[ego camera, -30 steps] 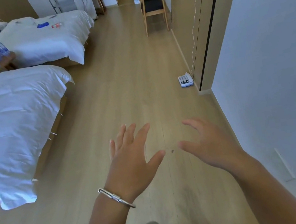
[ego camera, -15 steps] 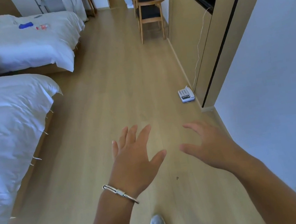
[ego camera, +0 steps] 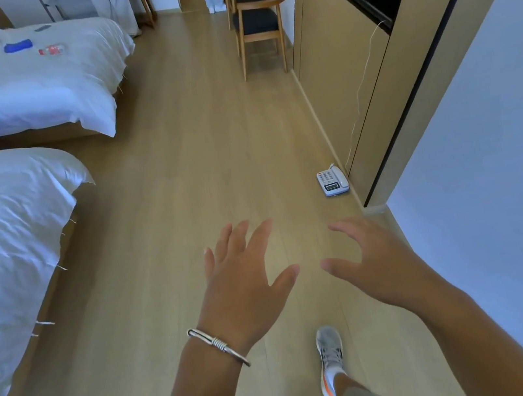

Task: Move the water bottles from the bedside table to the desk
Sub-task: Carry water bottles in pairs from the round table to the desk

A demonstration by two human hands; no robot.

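Wooden floor (ego camera: 182, 183) fills a bedroom. Nearest, left hand (ego camera: 244, 289) and right hand (ego camera: 377, 265) hover with fingers spread, holding nothing. Beds (ego camera: 0, 222) lie left, a phone (ego camera: 333, 181) right, a chair (ego camera: 256, 24) beyond. No bottles or worktop show; bottles likely handle light and slick, best gripped mid-body.

Both hands out front over pale wood-plank floor (ego camera: 199, 159), holding nothing. Left hand (ego camera: 242, 283) fingers straight, spread; silver wire bracelet (ego camera: 218, 345) on its wrist. Right hand (ego camera: 374, 262) fingers loosely bent. Grey sneaker with orange heel (ego camera: 330, 358) planted below. White corded telephone (ego camera: 332, 180) on floor at wall base. Two white-sheeted beds (ego camera: 9, 217) along left edge. Wooden armchair with dark seat (ego camera: 258, 23) far end.
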